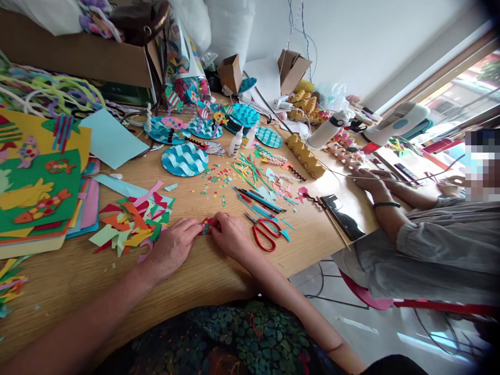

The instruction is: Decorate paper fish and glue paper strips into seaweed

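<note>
Red dotted paper piece [206, 227] is flat at the near edge area of the wooden table [219, 276], between both hands. Left hand [175, 245]: fingers together, tips on its left end; thumb hidden, can't tell if it's clamped. Right hand [230, 234]: fingers curled, thumb and index look closed on its right end.

Done, from what shows: multicoloured dots are on the piece; farther off, paper fish [174, 123] stand on blue wavy discs. More decorated fish [44, 205] lie on the green sheet at left. Left: the piece is apart from any disc, and the nearest wavy disc [184, 160] carries no fish. Can't see the piece's full outline, so can't call it complete.

Around it: paper offcuts [133, 221] just left, beside the left hand; red-handled scissors [269, 234] just right of the right hand; pens [258, 200] beyond those. Loose paper dots [219, 179] and green strips [250, 169] clutter the far side, glue bottles [235, 143] behind them. Offcuts and scissors crowd the work spot most, I'd say. Phone [342, 216] farther right, near a co-worker's hands [371, 179].
</note>
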Demonstrator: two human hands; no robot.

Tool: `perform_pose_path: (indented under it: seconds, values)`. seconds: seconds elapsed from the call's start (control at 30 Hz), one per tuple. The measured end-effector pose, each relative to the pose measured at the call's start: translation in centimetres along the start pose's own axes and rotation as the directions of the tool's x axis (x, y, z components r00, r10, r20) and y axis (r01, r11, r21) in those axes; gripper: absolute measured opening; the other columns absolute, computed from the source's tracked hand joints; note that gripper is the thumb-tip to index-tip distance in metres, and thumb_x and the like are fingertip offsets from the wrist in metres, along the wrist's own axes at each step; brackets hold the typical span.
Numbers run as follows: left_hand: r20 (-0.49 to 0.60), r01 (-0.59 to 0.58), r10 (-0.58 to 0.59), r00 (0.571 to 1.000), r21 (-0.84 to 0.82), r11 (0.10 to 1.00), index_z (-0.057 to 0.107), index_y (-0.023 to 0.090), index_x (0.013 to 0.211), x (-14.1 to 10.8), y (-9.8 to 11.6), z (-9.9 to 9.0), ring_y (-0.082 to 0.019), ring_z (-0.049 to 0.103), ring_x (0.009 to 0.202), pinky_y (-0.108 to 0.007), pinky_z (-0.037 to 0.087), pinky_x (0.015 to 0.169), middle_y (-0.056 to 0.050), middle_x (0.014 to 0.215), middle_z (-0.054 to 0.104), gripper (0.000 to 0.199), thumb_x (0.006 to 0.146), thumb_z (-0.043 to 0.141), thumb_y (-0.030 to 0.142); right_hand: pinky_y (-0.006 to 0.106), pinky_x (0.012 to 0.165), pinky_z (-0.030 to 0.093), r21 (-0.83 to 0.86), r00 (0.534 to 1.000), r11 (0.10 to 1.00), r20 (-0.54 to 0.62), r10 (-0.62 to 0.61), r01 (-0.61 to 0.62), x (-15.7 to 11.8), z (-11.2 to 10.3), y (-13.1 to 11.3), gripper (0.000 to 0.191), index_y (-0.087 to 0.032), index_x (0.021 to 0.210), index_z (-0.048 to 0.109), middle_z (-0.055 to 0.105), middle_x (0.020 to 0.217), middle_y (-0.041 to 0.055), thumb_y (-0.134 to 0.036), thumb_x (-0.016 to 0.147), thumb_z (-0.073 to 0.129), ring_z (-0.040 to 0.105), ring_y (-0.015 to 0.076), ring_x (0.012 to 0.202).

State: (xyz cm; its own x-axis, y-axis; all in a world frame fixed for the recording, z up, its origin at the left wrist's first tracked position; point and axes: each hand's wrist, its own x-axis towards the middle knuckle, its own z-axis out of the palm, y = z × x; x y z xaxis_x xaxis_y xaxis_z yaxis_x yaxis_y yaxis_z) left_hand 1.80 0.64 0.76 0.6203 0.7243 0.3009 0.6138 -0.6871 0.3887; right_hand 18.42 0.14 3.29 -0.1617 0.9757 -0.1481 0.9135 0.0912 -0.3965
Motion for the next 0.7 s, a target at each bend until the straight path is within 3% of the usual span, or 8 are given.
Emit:
perform_pose_path:
  seconds: [0.33,0.7]
  values:
    - [-0.009,-0.008,0.007,1.0,-0.062,0.998,0.055,0.017,0.094,0.0,0.0,-0.1,-0.019,0.054,0.09,-0.032,0.047,0.077,-0.007,0.094,0.06,0.027,0.083,0.033,0.006,0.019,0.063,0.035,0.151,0.993,0.983,-0.077,-0.094,0.105,0.0,-1.2,1.1,0.017,-0.016,0.077,0.062,0.064,0.077,0.0027,-0.016,0.08,0.046,0.054,0.0103,0.069]
    - [-0.02,-0.007,0.006,1.0,-0.056,0.998,0.055,0.018,0.089,-0.1,-0.3,0.0,-0.019,0.053,0.088,-0.032,0.046,0.076,-0.006,0.091,0.059,0.027,0.081,0.033,0.005,0.019,0.068,0.037,0.126,0.983,0.975,-0.002,-0.183,0.182,0.0,-0.8,1.0,0.019,-0.018,0.081,0.065,0.064,0.079,0.0025,-0.016,0.081,0.047,0.056,0.0105,0.074]
